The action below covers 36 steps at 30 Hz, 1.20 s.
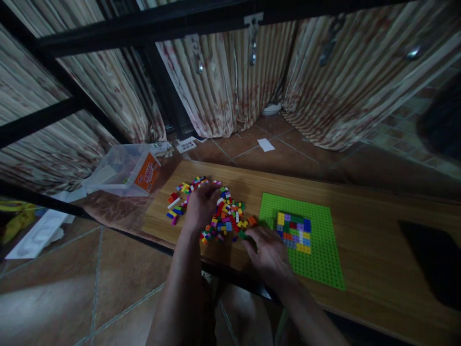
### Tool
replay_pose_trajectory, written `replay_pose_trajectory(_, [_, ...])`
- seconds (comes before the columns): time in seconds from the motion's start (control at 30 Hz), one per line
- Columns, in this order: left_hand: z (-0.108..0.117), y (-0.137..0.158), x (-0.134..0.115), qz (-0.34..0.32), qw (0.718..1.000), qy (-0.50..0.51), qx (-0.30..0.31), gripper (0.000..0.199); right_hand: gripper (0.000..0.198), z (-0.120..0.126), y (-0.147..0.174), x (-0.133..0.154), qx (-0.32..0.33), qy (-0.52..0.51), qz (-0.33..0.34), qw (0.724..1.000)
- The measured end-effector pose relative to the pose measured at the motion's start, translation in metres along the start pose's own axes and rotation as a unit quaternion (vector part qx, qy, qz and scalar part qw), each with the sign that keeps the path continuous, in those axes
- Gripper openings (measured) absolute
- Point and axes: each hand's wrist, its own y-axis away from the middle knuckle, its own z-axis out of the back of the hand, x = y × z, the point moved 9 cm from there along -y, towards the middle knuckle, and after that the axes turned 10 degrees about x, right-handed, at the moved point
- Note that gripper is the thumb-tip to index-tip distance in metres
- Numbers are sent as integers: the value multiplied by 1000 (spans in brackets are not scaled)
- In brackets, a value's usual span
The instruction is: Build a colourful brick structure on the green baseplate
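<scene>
A loose pile of colourful toy building bricks is spread over the left part of the wooden table. My left hand reaches into its far side with fingers curled together; what is between the fingertips is hidden. At the pile's right edge, my right hand pinches a green brick between thumb and fingers. An orange brick lies just beyond those fingers. To the right is a green baseplate bearing a roughly square, multicoloured brick build, close beside my right hand.
Beyond the table's left end, a clear plastic bin with an orange label stands on the tiled floor. A dark flat object lies on the table at right. Striped curtains and a black metal frame stand behind.
</scene>
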Motion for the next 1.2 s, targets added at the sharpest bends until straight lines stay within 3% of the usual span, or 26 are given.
replay_pose_trajectory(0.1, [21,4,3,6,998,42,-37,22,7,-3,-6,2,-9,1,2,1000])
replay_pose_trajectory(0.17, [47,10,8,17,992,76,-103,23,10,-1,-7,1,-26,-9,0,1000])
replay_pose_trajectory(0.27, [87,25,17,27,964,147,-220,26,15,4,-11,-1,-47,-36,-3,998])
replay_pose_trajectory(0.37, [110,37,24,22,933,227,-278,27,17,5,-15,-1,-54,-56,-5,997])
replay_pose_trajectory(0.6, [128,44,37,27,900,323,-292,28,19,4,-43,13,-66,-70,-12,995])
replay_pose_trajectory(0.83, [143,48,48,18,870,387,-306,25,28,-15,-132,54,-17,-33,50,998])
replay_pose_trajectory(0.93, [148,49,52,25,865,393,-310,25,26,-29,-154,59,4,1,69,998])
replay_pose_trajectory(1.2, [156,50,60,30,862,401,-310,23,18,-22,-130,24,36,0,69,997])
